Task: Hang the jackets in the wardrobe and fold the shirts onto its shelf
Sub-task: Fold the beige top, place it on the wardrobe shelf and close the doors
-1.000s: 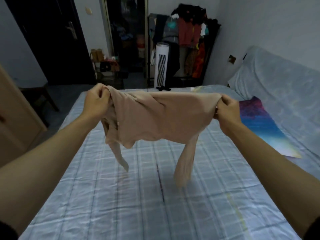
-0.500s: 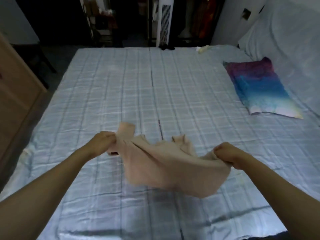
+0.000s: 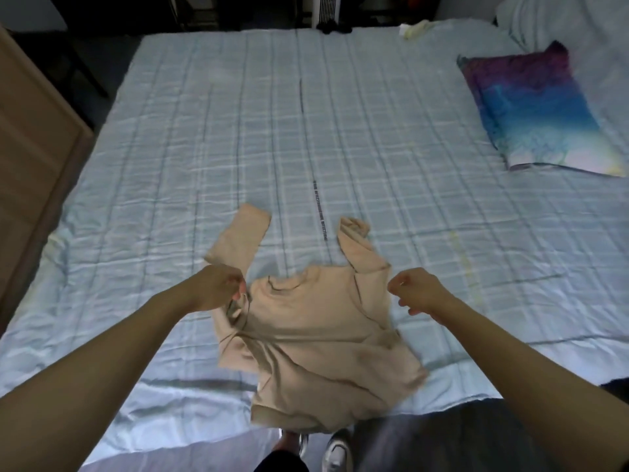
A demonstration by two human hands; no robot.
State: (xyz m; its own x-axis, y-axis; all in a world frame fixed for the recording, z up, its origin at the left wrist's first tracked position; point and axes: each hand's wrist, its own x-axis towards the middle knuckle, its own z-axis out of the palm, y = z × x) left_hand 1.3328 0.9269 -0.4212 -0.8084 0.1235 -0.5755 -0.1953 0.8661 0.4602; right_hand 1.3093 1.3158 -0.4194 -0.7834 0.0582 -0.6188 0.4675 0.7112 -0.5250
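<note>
A beige long-sleeved shirt, held in the air a second ago, now lies on the near edge of the pale blue checked bed, sleeves pointing far. The right hand has let go and hangs loosely curled just right of it. Whether the left hand still pinches the shoulder cannot be told. Folding can likely begin.

Text check | spotted on the bed sheet: one thin line of small dark lettering, printed along a stripe | sitting at 12 o'clock from the shirt, between its two sleeves, running on toward 12 | too small and blurred, cannot be read | nothing else legible anywhere.
</note>
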